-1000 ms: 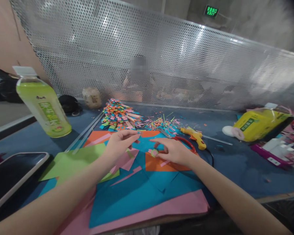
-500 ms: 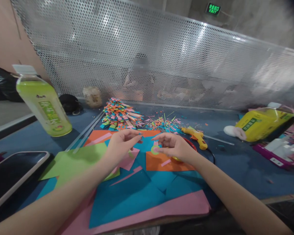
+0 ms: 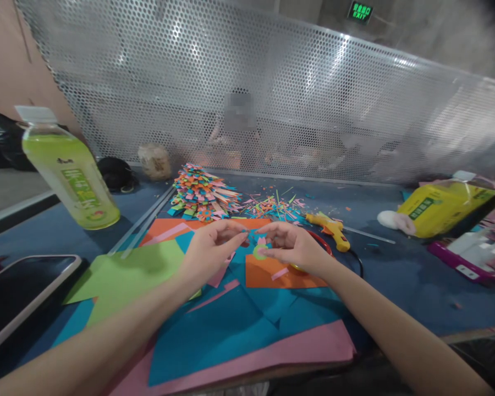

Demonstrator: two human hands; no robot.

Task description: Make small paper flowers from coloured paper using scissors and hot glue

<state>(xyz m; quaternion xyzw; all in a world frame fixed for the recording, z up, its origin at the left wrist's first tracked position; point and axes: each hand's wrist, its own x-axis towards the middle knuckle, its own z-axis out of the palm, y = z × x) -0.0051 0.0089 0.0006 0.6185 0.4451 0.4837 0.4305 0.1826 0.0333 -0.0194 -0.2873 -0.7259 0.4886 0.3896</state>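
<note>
My left hand (image 3: 220, 242) is closed in a pinch above the coloured paper. Whatever its fingertips hold is too small to make out against the blue sheet behind. Facing it, my right hand (image 3: 291, 245) pinches a small round green paper piece (image 3: 258, 251) with a pink bit on top. The fingertips of both hands are close together but apart. Under my right hand lies an orange sheet (image 3: 256, 276) with a pink strip (image 3: 279, 273) on it. Blue sheets (image 3: 214, 335), a green sheet (image 3: 136, 269) and pink paper (image 3: 305, 349) spread below my arms.
Behind my hands stand a multicoloured paper-strip cone (image 3: 202, 192) and a pile of paper scraps (image 3: 274, 206). A yellow glue gun (image 3: 330, 230) lies at right. A drink bottle (image 3: 72, 170), clear sticks (image 3: 144, 220) and a tablet-like device (image 3: 25, 297) are at left. A perforated metal screen (image 3: 280, 93) rises behind.
My left hand has moved slightly right, bringing its fingertips nearer to my right hand. My right hand has hardly moved.
</note>
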